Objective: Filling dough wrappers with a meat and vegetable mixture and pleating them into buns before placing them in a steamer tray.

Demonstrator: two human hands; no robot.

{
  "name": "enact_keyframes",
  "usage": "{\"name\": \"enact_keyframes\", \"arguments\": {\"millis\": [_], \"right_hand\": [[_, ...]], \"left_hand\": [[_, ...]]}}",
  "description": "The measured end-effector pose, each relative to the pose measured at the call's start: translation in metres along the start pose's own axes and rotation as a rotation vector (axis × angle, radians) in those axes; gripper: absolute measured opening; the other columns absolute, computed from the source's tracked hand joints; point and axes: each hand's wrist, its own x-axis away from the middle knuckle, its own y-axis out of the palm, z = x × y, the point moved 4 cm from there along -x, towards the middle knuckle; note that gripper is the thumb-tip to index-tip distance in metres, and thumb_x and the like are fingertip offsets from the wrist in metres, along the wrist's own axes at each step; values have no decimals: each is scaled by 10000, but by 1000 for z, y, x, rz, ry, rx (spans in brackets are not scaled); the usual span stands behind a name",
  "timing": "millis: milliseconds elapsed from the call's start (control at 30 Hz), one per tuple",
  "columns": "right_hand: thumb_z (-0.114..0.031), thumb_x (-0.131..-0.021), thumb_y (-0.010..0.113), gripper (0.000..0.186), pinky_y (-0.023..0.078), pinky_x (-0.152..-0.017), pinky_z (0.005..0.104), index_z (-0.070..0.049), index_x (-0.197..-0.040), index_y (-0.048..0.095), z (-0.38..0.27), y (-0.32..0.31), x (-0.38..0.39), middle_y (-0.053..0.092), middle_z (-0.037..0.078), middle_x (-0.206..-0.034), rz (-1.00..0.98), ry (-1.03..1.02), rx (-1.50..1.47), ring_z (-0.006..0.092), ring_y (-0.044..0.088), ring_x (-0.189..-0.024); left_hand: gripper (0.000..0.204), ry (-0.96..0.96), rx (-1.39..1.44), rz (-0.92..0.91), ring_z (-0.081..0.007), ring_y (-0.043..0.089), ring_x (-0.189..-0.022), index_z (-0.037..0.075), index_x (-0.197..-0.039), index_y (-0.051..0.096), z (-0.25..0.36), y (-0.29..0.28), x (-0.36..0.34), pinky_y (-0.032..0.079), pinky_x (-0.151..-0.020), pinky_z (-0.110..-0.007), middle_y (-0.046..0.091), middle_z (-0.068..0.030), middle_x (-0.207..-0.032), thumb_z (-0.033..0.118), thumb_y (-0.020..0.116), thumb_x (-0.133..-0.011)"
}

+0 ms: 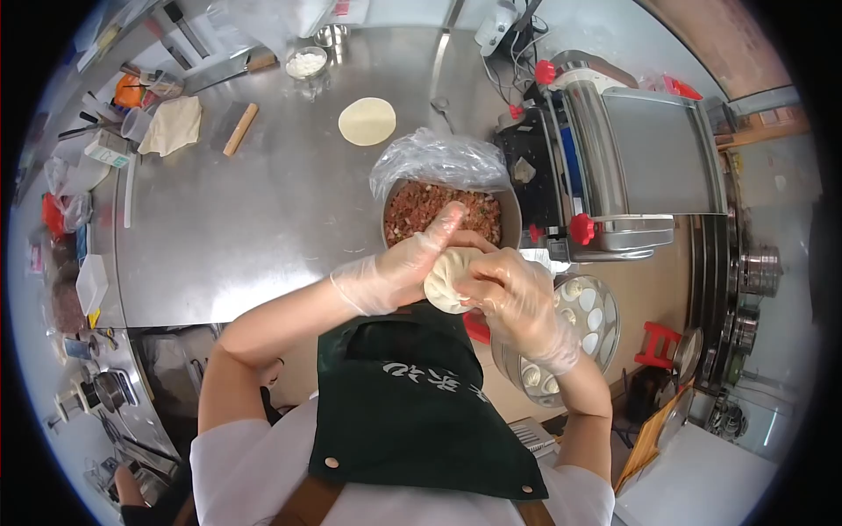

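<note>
A pleated bun [445, 279] of pale dough rests in my left hand [408, 263], which wears a clear plastic glove. The left thumb points up and the fingers curve behind the bun. My right hand [517, 294], gloved too, pinches the bun's gathered edge from the right side. Directly beyond both hands stands a metal pot [516, 219] of minced meat filling [421, 209], partly covered by crumpled clear plastic wrap [438, 159]. Farther out, a flat round dough wrapper [367, 121] lies on the steel table [237, 245].
Below my right forearm, a round steamer tray [611, 351] holds several buns and white paper rounds. A dough sheeter [658, 140] with red knobs occupies the right side. Toward the back left lie a rolling pin [240, 130], a cloth [172, 125] and a bowl of white powder [305, 65].
</note>
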Motion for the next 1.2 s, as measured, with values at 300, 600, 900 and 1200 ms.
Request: {"name": "enact_keyframes", "arguments": {"millis": [300,600,900,1200], "right_hand": [[-90,-695,866,424,504,-597,279,-44,-1070,673,-3,21,19,626,77,-998,460,477,-129,145,612,-749],[-53,-650,853,365,512,-598,330,-52,-979,692,-9,-4,6,607,70,-874,152,-9,-88,238,642,-720],[-33,-712,864,409,495,-557,265,-34,-1071,668,-38,47,16,627,94,-953,585,531,-109,137,610,-706],[-67,-732,830,429,533,-634,360,-87,-1093,600,-66,161,50,622,93,-994,57,180,-42,278,648,-779]], "left_hand": [[774,853,-182,288,-244,558,-1201,11,-1295,509,-13,5,7,439,-1055,-401,570,-159,-1282,675,256,-989],[880,0,-183,46,-174,612,-1099,8,-1257,541,2,13,24,519,-946,-363,625,-113,-1126,772,266,-917],[761,832,-418,375,-238,569,-1163,4,-1305,485,-23,5,42,448,-1029,-396,556,-165,-1288,674,312,-986],[724,-8,-167,9,-175,603,-1100,33,-1223,586,-72,-87,121,480,-980,-344,631,-105,-1176,656,290,-1002]]}}
